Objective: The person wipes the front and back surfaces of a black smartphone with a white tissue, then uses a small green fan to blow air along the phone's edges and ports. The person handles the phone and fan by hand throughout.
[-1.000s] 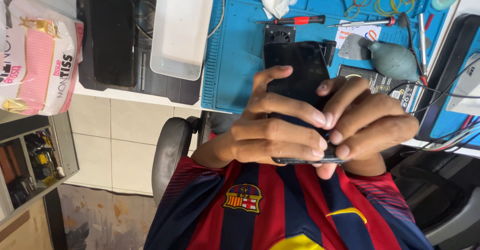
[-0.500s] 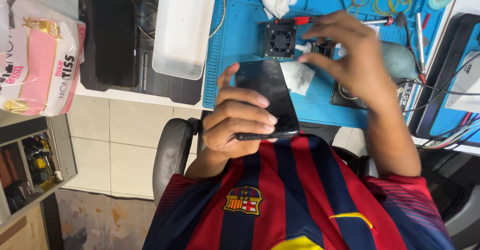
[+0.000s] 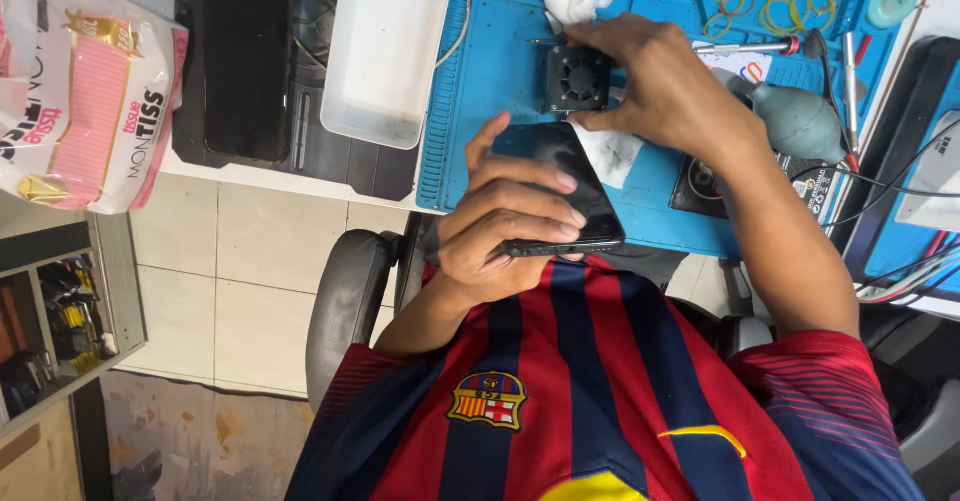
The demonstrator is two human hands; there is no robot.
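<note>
We've got one view only: head cam, looking steeply down past our chest at the blue work mat [image 3: 500,71], close range. Frame reads inverted, with the floor at bottom-left.

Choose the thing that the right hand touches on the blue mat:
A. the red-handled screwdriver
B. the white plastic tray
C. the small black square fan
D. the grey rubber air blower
C: the right hand has its fingers around the small black square fan on the blue mat, while the left hand holds the dark phone.
</note>
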